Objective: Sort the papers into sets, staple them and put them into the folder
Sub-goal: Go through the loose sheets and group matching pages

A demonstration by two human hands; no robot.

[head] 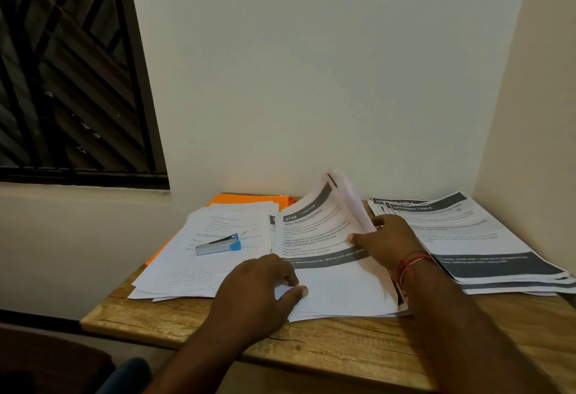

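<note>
Flipping the middle pile
Right hand pinches the lifted sheets; left hand, fingers loose, holds its 7 o'clock corner down (press firmly, so nothing slides).

the wooden table bears an orange folder, a middle paper pile and a right paper pile.

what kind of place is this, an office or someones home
Likely a makeshift desk in a home or plain room, not a fitted office: a wooden table sits in a bare wall corner beside a barred window, holding stacks of printed papers, a stapler and an orange folder.
</note>
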